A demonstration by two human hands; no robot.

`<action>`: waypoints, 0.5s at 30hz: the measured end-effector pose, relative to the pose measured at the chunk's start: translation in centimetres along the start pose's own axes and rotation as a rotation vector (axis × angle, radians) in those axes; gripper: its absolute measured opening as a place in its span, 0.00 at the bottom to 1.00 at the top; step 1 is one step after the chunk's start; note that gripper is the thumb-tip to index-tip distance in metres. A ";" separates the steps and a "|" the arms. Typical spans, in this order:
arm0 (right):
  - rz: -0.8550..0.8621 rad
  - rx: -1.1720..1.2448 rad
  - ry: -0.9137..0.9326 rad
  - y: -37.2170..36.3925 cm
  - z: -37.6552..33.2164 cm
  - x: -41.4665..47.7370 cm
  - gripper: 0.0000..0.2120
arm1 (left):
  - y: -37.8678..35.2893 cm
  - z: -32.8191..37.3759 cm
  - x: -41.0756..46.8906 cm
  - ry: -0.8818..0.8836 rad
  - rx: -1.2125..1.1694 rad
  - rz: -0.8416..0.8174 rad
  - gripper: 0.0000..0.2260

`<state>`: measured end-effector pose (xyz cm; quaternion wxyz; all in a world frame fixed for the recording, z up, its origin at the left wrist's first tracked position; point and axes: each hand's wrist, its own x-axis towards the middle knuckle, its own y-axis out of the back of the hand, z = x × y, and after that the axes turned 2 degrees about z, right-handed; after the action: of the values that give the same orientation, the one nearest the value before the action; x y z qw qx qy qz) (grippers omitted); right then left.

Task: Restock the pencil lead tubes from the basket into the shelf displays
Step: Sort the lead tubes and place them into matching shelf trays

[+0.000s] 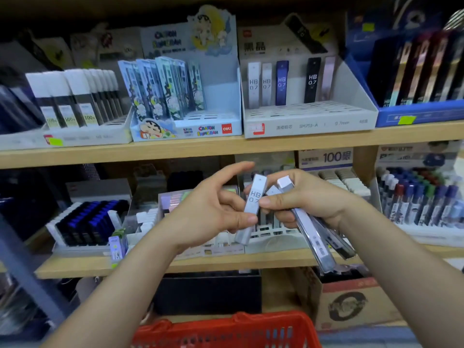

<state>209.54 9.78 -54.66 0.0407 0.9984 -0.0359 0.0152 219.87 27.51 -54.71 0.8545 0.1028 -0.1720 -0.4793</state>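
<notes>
Right, my left hand (213, 209) pinches one white tube (253, 209) between thumb and curled fingers, with the index finger sticking up free. My right hand (308, 199) is wrapped round a bundle of tubes (319, 237) whose lower ends fan out below my palm. My right thumb touches the single tube too, so I judge this to be the hand-over, one tube peeled off the bunch.

To do it well I should loosen only the right thumb and keep the other fingers tight so the bundle does not slide. I should take the tube near its middle, printed HB 0.7 face outward. It belongs, I think, in the white display box (308, 125) above my right hand, where matching tubes stand upright in the back row and the slots in front look vacant.

The tubes are slim, square-edged sticks of hard plastic with smooth faces; some in the bundle are clear with dark contents. That smoothness likely makes them slip against each other. The box looks like thin card with a slotted grid. The red basket (226, 327), an open plastic lattice, sits below both wrists.
</notes>
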 end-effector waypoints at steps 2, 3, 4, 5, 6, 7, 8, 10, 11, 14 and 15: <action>-0.011 0.008 0.044 -0.3 -1.6 -0.6 0.09 | 0.6 1.6 -0.5 -0.074 -0.024 0.021 0.35; 0.006 0.031 0.070 -0.3 -2.5 -0.8 0.10 | 0.7 2.5 -0.8 -0.116 -0.043 0.050 0.34; 0.041 0.060 0.105 -0.2 -3.3 -1.1 0.11 | 0.8 3.7 -1.0 -0.152 -0.077 0.093 0.33; 0.089 0.097 0.152 -0.1 -4.2 -1.4 0.12 | 0.8 4.8 -1.0 -0.185 -0.121 0.148 0.32; 0.148 0.150 0.207 -0.1 -5.1 -1.5 0.11 | 0.8 5.9 -0.8 -0.217 -0.161 0.210 0.30; 0.215 0.227 0.257 0.0 -5.8 -1.6 0.11 | 0.8 6.9 -0.2 -0.248 -0.187 0.276 0.28; 0.287 0.319 0.293 0.1 -6.5 -1.6 0.10 | 1.0 7.9 0.6 -0.279 -0.198 0.339 0.26; 0.412 0.452 0.347 0.2 -7.5 -1.7 0.11 | 1.6 9.7 3.0 -0.344 -0.170 0.434 0.23; 0.464 0.477 0.368 0.3 -7.9 -1.8 0.11 | 2.0 10.4 4.4 -0.374 -0.142 0.466 0.21; 0.595 0.513 0.423 0.4 -8.7 -2.0 0.11 | 3.2 12.2 8.6 -0.417 -0.060 0.555 0.14; 0.632 0.539 0.441 0.5 -8.8 -2.1 0.11 | 3.4 12.4 9.8 -0.414 -0.011 0.574 0.14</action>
<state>207.18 10.17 -45.88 -0.2200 0.8865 -0.3234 0.2472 222.36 20.77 -40.23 0.9021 -0.0536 -0.3606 -0.2310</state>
